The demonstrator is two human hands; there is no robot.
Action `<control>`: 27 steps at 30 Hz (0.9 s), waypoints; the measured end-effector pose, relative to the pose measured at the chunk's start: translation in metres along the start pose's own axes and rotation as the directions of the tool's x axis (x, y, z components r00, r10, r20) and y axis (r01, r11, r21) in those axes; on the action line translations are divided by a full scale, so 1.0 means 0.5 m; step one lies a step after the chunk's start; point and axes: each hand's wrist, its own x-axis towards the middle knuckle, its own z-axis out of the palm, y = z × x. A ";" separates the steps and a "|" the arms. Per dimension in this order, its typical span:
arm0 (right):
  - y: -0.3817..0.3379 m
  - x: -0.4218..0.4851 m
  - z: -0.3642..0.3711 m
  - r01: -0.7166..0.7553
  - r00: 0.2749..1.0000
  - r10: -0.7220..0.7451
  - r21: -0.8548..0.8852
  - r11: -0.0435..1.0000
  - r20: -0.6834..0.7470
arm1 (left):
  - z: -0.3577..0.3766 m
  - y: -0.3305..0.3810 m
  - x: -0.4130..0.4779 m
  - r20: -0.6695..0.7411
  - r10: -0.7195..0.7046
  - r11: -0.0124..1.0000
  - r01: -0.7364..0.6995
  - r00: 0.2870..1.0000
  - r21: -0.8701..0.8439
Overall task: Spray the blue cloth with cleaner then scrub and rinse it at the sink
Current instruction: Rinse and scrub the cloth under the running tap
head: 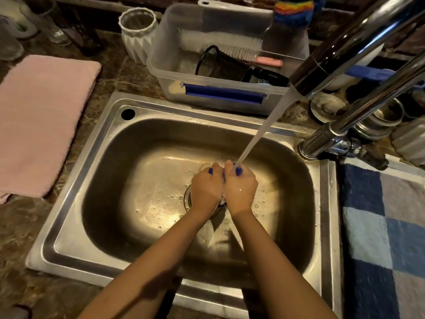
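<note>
Both my hands are down in the steel sink (96, 143), side by side over the drain. My left hand (205, 191) and my right hand (240, 191) grip the bunched blue cloth (238, 171) between them; only small blue bits show past the fingers. Water streams from the chrome tap (345, 42) at the upper right and lands on the cloth at my right hand's fingers. Drops and bubbles lie on the sink floor. No spray bottle is clearly in view.
A clear plastic tub (165, 74) with brushes and a black mesh cup stands behind the sink. A white vase (138, 35) is at its left. A pink towel (39, 120) lies left, a blue checked mat (386, 226) right. Metal cups (379, 120) crowd the tap's base.
</note>
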 end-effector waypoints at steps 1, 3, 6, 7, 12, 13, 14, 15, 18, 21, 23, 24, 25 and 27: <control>0.000 0.008 -0.001 -0.053 0.998 0.053 0.046 0.997 0.020 | 0.000 0.003 0.000 -0.003 0.033 0.999 -0.033 0.999 0.038; -0.005 0.021 -0.005 -0.184 0.980 0.171 0.135 0.974 0.105 | 0.001 0.002 0.000 0.004 0.091 0.990 -0.091 0.996 0.111; -0.006 0.032 -0.020 -0.372 0.900 0.291 0.224 0.901 0.323 | 0.001 -0.007 -0.003 0.029 0.117 0.982 -0.120 0.993 0.142; -0.004 0.034 -0.026 -0.401 0.877 0.298 0.235 0.885 0.376 | 0.000 -0.010 -0.002 0.034 0.099 0.990 -0.102 0.994 0.098; 0.006 0.047 -0.056 -0.326 0.841 0.280 0.021 0.945 0.463 | -0.026 -0.024 0.006 0.089 -0.014 0.992 0.025 0.996 -0.124; 0.007 0.048 -0.064 -0.304 0.838 0.268 -0.002 0.953 0.476 | -0.030 -0.025 0.006 0.116 -0.027 0.990 0.043 0.993 -0.137; 0.009 0.049 -0.070 -0.293 0.834 0.263 -0.013 0.956 0.485 | -0.034 -0.025 0.005 0.139 -0.042 0.987 0.063 0.989 -0.149; 0.011 0.048 -0.076 -0.286 0.833 0.256 -0.014 0.958 0.490 | -0.036 -0.025 0.004 0.157 -0.057 0.983 0.083 0.986 -0.164; 0.020 0.047 -0.085 -0.260 0.847 0.232 -0.008 0.966 0.478 | -0.036 -0.018 -0.003 0.207 -0.105 0.971 0.145 0.973 -0.191; 0.028 0.045 -0.094 -0.260 0.865 0.220 0.030 0.965 0.451 | -0.028 -0.011 -0.015 0.275 -0.136 0.957 0.198 0.952 -0.211; 0.033 0.045 -0.102 -0.239 0.884 0.204 0.032 0.971 0.421 | -0.028 -0.006 -0.027 0.348 -0.091 0.949 0.187 0.933 -0.253; 0.034 0.047 -0.108 -0.223 0.895 0.189 0.038 0.974 0.404 | -0.031 -0.005 -0.032 0.393 -0.033 0.944 0.158 0.919 -0.290; 0.035 0.048 -0.113 -0.204 0.902 0.171 0.044 0.978 0.396 | -0.033 -0.004 -0.036 0.427 0.033 0.943 0.114 0.904 -0.314; 0.034 0.049 -0.122 -0.144 0.908 0.117 0.039 0.989 0.402 | -0.038 -0.004 -0.040 0.456 0.124 0.947 0.032 0.881 -0.319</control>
